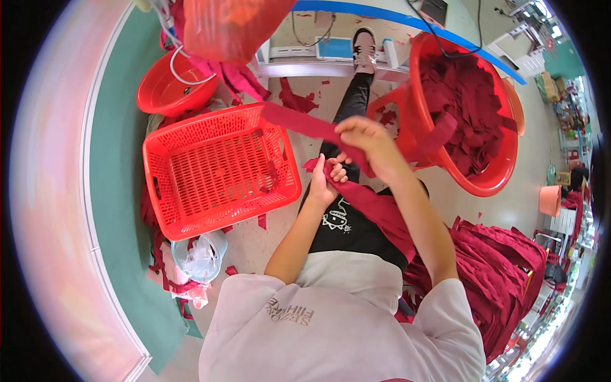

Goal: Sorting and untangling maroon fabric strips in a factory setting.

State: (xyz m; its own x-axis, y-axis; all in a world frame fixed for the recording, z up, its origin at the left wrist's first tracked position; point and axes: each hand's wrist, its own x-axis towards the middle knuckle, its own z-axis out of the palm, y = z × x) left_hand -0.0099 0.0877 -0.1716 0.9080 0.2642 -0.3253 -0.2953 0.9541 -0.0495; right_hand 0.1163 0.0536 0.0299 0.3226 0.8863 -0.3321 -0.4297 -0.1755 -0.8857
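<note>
A long dark red fabric strip (299, 121) runs across in front of me, over my lap and down toward the pile on my right. My left hand (328, 180) is closed on the strip above my thigh, thumb up and fingers curled. Just above and to the right, my right hand (371, 141) pinches the same cloth, its fingertips slightly smeared by motion. One end of the strip reaches left over the corner of a red plastic basket (219, 223). Small scraps of red cloth cling to the basket's right side.
At the upper right stands a red tub (493, 184) filled with red cloth pieces. A big heap of red strips (490, 274) lies at my right. On the left are a red basin (153, 89) and a lined bin (223, 248). A table frame (305, 69) crosses ahead.
</note>
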